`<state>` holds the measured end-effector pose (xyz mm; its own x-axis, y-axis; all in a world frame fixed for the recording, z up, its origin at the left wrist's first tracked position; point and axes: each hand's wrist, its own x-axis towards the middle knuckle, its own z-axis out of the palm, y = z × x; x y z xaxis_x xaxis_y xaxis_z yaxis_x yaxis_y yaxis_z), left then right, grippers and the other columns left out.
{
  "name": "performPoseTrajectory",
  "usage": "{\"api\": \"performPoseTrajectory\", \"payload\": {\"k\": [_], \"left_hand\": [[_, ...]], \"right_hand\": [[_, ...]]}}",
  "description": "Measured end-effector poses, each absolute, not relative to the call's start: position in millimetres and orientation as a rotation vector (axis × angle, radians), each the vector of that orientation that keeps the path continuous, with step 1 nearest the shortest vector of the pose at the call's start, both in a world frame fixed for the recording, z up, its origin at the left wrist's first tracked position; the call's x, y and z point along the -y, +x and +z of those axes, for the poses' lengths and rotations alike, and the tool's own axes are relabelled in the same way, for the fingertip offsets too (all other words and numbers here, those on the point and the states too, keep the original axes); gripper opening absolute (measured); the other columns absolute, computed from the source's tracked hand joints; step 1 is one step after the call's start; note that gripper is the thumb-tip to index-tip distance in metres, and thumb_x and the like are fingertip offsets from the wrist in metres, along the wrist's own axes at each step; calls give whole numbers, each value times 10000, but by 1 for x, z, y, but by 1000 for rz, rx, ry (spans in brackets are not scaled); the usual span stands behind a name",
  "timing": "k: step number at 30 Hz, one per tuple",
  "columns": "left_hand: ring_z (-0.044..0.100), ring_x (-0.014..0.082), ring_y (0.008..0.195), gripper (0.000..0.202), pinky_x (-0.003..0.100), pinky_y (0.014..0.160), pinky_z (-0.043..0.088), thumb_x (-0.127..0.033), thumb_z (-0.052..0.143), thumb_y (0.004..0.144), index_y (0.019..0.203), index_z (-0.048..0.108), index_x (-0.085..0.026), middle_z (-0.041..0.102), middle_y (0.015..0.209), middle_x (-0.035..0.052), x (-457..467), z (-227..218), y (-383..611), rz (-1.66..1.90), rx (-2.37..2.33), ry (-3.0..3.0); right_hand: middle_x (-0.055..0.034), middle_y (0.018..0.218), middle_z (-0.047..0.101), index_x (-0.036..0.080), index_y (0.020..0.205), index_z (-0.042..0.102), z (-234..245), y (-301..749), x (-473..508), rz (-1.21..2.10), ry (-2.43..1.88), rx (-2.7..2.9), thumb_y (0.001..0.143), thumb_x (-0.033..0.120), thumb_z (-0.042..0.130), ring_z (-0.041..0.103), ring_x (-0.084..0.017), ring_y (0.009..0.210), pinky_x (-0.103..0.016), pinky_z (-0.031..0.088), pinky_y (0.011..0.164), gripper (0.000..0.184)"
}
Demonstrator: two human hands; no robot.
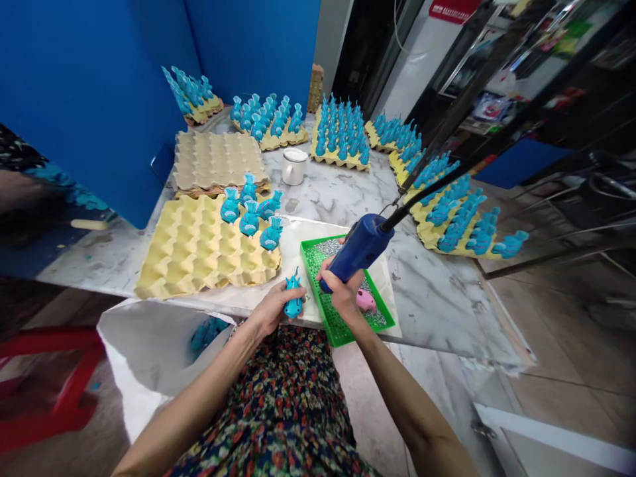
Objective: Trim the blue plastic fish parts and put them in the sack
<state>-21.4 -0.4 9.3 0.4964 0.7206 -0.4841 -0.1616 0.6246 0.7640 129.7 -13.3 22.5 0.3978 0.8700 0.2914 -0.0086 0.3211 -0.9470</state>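
Near the table's front edge, my left hand (272,306) is closed around a small blue plastic toy (293,299), whose thin tail points away from me. My right hand (342,290) grips a blue electric screwdriver (362,246) that hangs from above on a dark cord. Its tip is hidden by my hand. Beneath that hand lies a green plastic basket (334,326) containing many small silvery screws (325,248) and a pink plastic piece (366,300). To the left, a yellow egg tray (191,248) carries several blue toys (250,218) in its far right corner.
Stacked grey-beige egg trays (218,159) and a white mug (295,165) stand farther back. More trays full of blue toys (342,129) line the back and right of the marbled table (437,311). A white bag (144,344) hangs open at front left, beside a red stool (74,391).
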Motion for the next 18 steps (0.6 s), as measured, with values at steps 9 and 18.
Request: {"api": "performPoseTrajectory", "payload": {"k": [9,18], "left_hand": [[556,104,440,402,185,341,363,-403,793,618,818,531,-173,567,631,-39,1,7,-14,668,-937,706],[515,92,538,369,207,507,418,-395,762,617,817,560,-161,589,655,-31,7,-4,16,1007,-1114,632]], "right_hand": [[23,638,614,207,715,620,32,128,18,637,-1124,1009,690,264,698,554,-151,563,-287,475,555,100],[17,637,612,222,784,618,71,113,27,558,-908,1001,734,298,652,557,-176,538,-366,498,605,98]]}}
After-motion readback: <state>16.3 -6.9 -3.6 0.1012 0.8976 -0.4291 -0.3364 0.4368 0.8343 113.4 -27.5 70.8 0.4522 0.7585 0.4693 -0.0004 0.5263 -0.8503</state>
